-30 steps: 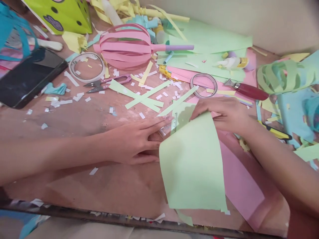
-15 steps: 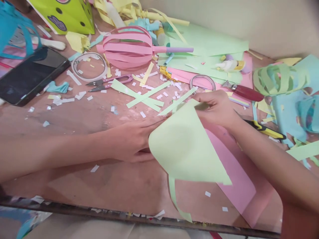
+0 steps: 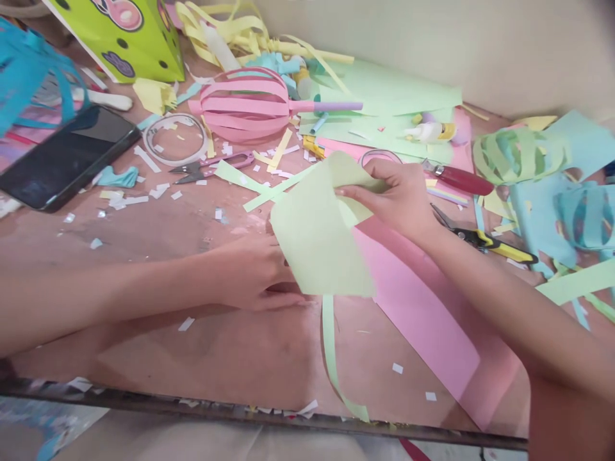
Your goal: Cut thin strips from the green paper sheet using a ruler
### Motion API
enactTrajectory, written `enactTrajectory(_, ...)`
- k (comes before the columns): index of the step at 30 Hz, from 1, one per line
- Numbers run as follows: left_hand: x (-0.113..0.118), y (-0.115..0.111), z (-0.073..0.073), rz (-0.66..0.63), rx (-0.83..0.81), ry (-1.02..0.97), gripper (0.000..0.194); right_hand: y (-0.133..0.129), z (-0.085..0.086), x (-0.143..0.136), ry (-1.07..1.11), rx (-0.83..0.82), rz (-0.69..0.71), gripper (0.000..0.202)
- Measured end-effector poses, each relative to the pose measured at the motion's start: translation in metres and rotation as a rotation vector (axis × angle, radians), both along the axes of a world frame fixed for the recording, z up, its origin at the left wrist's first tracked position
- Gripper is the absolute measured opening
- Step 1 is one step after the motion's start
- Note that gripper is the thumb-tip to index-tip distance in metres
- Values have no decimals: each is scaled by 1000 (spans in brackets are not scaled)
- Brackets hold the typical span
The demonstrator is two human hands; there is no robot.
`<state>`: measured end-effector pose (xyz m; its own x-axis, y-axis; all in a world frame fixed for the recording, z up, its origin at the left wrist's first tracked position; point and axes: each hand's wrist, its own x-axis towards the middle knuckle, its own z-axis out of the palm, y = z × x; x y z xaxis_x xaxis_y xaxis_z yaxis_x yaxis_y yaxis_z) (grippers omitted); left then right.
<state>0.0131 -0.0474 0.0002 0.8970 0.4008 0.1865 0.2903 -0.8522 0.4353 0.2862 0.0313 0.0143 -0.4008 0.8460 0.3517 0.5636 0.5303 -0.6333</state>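
Observation:
My right hand (image 3: 398, 198) pinches a sheet of pale green paper (image 3: 321, 237) by its upper right edge, thumb on top. The sheet is lifted and bent over my left hand (image 3: 266, 269), which rests low on the table. The paper covers most of the left fingers; only the knuckles and a stretched thumb show, so what they touch is hidden. A narrow green paper strip (image 3: 330, 358) trails from beneath the sheet toward the table's front edge. Under my right forearm lies a pink paper sheet (image 3: 427, 320).
Beyond my hands are a pink paper lantern (image 3: 245, 105), small scissors (image 3: 211, 166), a tape roll (image 3: 175, 139) and a glue bottle (image 3: 432, 132). A phone (image 3: 72, 157) lies left; yellow-black scissors (image 3: 485, 240) and a red-handled cutting tool (image 3: 461, 179) lie right. Paper scraps litter the table.
My right hand has shifted slightly left and folded the green sheet's upper part back. The sheet's lower corner has risen and swung left, uncovering more pink paper. My left hand stays nearly in place.

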Motion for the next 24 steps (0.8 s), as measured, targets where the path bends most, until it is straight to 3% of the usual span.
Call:
enactTrajectory(4, -1, 2, -3, -24, -21, 15, 34, -1, -6, 5, 46, 55, -30, 47)
enactTrajectory(9, -6, 4, -13, -47, 22, -107, 47, -22, -11, 37, 168, 5, 282, 18)
enactTrajectory(13, -9, 4, -12, -52, 67, 16, 49, -44, -12, 67, 61, -57, 543, 30)
enactTrajectory(16, -9, 3, -8, -32, 93, 83, 50, -56, -10, 78, -35, -64, 548, 46)
enactTrajectory(24, 2, 20, -2, -56, 126, 81, 46, -63, -5, 86, -132, -122, 652, 33)
